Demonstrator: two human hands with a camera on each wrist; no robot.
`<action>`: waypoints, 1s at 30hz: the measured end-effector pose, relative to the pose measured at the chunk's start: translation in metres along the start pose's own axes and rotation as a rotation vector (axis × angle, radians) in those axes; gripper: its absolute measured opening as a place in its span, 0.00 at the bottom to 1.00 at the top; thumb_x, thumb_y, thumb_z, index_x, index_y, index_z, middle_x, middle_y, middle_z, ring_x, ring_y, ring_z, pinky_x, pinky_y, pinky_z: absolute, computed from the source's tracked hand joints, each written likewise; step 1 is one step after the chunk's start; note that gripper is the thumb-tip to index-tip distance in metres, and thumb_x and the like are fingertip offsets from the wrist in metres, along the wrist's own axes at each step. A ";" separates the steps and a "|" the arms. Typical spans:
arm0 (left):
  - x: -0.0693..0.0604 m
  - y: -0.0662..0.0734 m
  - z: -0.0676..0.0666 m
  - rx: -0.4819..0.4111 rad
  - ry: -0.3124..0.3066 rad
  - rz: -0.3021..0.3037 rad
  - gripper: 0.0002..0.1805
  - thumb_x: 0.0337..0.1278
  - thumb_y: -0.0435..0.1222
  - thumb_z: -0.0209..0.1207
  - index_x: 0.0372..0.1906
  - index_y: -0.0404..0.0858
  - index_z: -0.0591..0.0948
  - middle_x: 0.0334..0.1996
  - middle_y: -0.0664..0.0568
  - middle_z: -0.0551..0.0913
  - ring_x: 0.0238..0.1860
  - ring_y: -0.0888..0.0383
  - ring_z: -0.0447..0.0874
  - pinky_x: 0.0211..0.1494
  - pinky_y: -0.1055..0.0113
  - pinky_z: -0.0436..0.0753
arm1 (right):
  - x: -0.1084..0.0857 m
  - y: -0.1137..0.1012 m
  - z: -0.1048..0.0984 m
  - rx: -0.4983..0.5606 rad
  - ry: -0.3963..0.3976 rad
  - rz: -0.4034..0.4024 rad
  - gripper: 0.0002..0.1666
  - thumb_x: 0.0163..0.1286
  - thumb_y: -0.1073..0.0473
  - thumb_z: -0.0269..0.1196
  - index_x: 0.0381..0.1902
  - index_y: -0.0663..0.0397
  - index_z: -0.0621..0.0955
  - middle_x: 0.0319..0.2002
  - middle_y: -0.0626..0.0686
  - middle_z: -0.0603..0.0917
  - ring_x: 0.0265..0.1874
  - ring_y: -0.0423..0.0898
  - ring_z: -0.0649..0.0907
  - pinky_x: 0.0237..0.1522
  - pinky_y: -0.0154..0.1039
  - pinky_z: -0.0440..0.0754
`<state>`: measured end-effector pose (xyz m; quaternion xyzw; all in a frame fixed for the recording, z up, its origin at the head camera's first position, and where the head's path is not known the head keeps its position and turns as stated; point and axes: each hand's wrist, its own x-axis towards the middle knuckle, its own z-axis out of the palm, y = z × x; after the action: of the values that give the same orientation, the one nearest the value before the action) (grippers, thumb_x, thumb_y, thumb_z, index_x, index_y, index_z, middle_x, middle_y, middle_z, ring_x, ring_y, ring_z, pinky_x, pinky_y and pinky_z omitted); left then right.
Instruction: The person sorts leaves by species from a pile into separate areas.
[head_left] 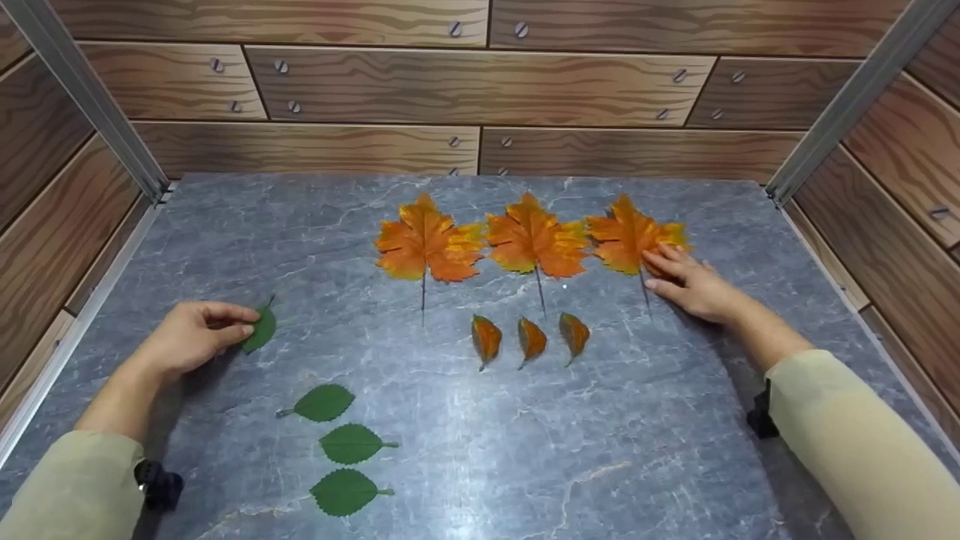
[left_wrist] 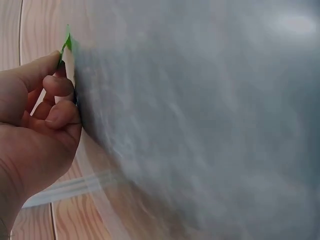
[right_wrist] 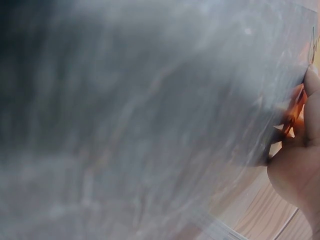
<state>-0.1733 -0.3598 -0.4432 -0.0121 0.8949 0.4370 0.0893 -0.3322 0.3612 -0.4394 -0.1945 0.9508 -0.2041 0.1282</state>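
Note:
On the left, my left hand [head_left: 191, 336] pinches a small green leaf [head_left: 262, 330] between thumb and fingers, low over the tabletop. The left wrist view shows the same leaf [left_wrist: 68, 42] edge-on at the fingertips. My right hand [head_left: 696, 285] rests with extended fingers on the lower right part of an orange maple leaf [head_left: 624, 232], the rightmost of three in a row. Its thumb lies beside the stem. In the right wrist view this maple leaf [right_wrist: 296, 107] is partly hidden by the hand.
Two more maple leaves [head_left: 426, 244] [head_left: 532, 238] lie to its left, stems toward me. Below them sit three small brown-orange leaves [head_left: 532, 339] in a row. Three green leaves [head_left: 351, 444] are stacked in a column at front left. Wood-patterned panels [head_left: 480, 86] wall the grey marbled table [head_left: 600, 465].

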 end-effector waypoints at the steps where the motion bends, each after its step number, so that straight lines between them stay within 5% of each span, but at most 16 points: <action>1: 0.000 0.000 0.000 0.001 0.000 0.000 0.20 0.76 0.35 0.63 0.64 0.26 0.83 0.61 0.32 0.82 0.44 0.64 0.79 0.39 0.71 0.81 | -0.001 0.000 0.000 -0.003 -0.001 0.004 0.41 0.86 0.41 0.53 0.85 0.55 0.59 0.84 0.68 0.44 0.83 0.70 0.41 0.77 0.74 0.34; 9: 0.001 -0.003 0.002 -0.022 0.017 0.009 0.19 0.73 0.33 0.65 0.62 0.26 0.84 0.48 0.44 0.87 0.34 0.63 0.78 0.32 0.69 0.79 | 0.000 0.002 0.000 -0.014 0.000 0.000 0.42 0.86 0.40 0.53 0.85 0.55 0.59 0.84 0.68 0.45 0.82 0.70 0.41 0.76 0.74 0.34; 19: 0.003 -0.002 0.004 -0.025 0.023 0.025 0.20 0.72 0.31 0.66 0.63 0.25 0.83 0.35 0.52 0.81 0.32 0.62 0.75 0.31 0.71 0.76 | 0.000 0.000 -0.001 -0.014 0.011 -0.008 0.41 0.85 0.41 0.54 0.84 0.57 0.60 0.84 0.70 0.46 0.82 0.71 0.42 0.75 0.76 0.35; 30: -0.007 0.006 0.007 0.090 0.085 0.099 0.21 0.74 0.37 0.65 0.64 0.30 0.83 0.48 0.40 0.84 0.42 0.54 0.79 0.39 0.67 0.79 | 0.001 -0.001 -0.002 -0.002 0.009 -0.005 0.42 0.85 0.41 0.54 0.85 0.56 0.60 0.84 0.70 0.46 0.82 0.71 0.42 0.76 0.76 0.35</action>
<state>-0.1663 -0.3509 -0.4418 0.0177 0.9161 0.3993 0.0300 -0.3330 0.3610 -0.4378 -0.1961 0.9511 -0.2042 0.1234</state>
